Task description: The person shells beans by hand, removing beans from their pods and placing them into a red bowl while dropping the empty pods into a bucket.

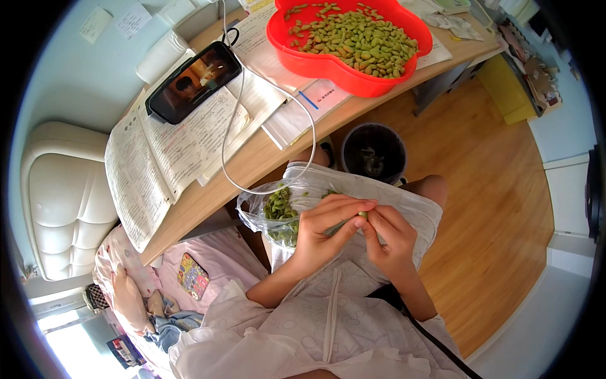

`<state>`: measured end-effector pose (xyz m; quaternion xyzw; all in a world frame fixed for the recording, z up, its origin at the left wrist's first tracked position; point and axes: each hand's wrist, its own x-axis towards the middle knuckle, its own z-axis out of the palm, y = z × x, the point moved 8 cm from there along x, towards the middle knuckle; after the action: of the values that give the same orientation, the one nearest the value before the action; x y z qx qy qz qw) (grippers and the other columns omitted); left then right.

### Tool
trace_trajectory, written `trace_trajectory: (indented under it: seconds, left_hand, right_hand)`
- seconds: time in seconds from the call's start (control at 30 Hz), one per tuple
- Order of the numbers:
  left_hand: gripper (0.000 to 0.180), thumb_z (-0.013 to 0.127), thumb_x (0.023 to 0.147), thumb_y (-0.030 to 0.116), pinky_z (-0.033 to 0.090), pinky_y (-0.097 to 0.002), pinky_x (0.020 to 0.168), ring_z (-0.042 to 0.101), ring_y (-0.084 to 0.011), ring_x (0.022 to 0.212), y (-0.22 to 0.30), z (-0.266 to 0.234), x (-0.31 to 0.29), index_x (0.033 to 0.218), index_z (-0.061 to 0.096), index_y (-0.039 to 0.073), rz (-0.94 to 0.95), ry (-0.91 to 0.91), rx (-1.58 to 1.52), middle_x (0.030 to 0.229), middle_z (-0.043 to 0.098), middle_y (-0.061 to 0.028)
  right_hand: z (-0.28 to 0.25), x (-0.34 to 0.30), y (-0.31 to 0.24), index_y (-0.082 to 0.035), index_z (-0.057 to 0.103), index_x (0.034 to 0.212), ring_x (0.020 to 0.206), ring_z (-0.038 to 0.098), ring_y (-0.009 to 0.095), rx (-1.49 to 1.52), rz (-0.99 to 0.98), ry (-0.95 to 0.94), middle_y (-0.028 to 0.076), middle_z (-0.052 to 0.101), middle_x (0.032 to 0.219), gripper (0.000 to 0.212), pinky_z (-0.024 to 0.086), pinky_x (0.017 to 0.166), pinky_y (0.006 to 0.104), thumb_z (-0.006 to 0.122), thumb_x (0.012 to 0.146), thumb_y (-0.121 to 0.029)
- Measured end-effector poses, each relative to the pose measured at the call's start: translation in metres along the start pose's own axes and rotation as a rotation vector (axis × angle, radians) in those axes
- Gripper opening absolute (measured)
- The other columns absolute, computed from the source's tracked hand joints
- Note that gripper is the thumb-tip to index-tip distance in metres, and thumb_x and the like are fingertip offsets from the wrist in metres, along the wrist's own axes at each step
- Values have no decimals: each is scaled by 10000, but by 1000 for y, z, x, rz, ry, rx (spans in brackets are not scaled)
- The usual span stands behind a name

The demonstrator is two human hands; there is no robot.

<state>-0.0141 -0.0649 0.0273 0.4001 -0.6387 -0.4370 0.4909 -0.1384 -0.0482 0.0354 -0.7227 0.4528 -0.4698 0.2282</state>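
Above my lap, my left hand and my right hand meet at the fingertips. Pinched between them is a small green bean pod, mostly covered by the fingers. Beside my left wrist, a clear plastic bag lies open on my lap with green pods inside. A few more green pieces rest on the pale cloth of my clothes behind the fingers. On the desk, a red lobed bowl holds many shelled green beans.
A dark bin with scraps inside stands on the wooden floor, below the desk edge. A phone playing video leans over open notebooks. Its white cable loops past the desk edge toward the bag. A bed is at left.
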Motion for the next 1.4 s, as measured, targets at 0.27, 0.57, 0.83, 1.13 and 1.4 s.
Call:
trace_trajectory:
  seconds: [0.27, 0.57, 0.83, 1.13, 1.4]
  left_hand:
    - [193, 629, 835, 39, 462, -362, 886, 629, -250, 963, 2, -2, -1, 1013, 673, -20, -30, 31, -19, 1026, 688, -130]
    - [178, 610, 877, 57, 468, -347, 893, 616, -234, 991, -4, 5, -7, 1031, 647, -25, -106, 30, -211, 1086, 657, -163]
    - [198, 568, 912, 62, 434, -340, 937, 549, -215, 1072, -31, 10, -11, 1091, 627, 0, -189, -32, -679, 1171, 565, -138]
    - [217, 566, 923, 93, 431, -332, 900, 547, -194, 1012, -34, 15, -15, 1114, 620, 5, -201, -33, -911, 1078, 546, -97]
    - [222, 697, 757, -77, 489, -316, 785, 597, -207, 930, -7, -2, -9, 963, 680, 3, 36, 118, -285, 999, 643, -128]
  right_hand:
    - [0, 2, -5, 41, 634, 928, 716, 607, 269, 2, -22, 4, 125, 619, 868, 176, 491, 614, 320, 666, 756, 19]
    - [-8, 1, -6, 32, 641, 900, 712, 618, 267, -16, -49, 70, 126, 631, 859, 158, 499, 610, 321, 671, 746, 16]
    - [-7, 2, -3, 11, 652, 903, 717, 632, 259, 103, 39, 36, 125, 647, 861, 143, 513, 633, 307, 680, 764, -12]
    - [0, -9, 18, 64, 621, 955, 812, 651, 182, 531, 272, -41, 134, 652, 934, 130, 548, 730, 280, 637, 828, 42]
    - [3, -17, 33, 58, 634, 1029, 867, 627, 139, 909, 532, 73, 117, 643, 980, 223, 519, 752, 228, 667, 808, 71]
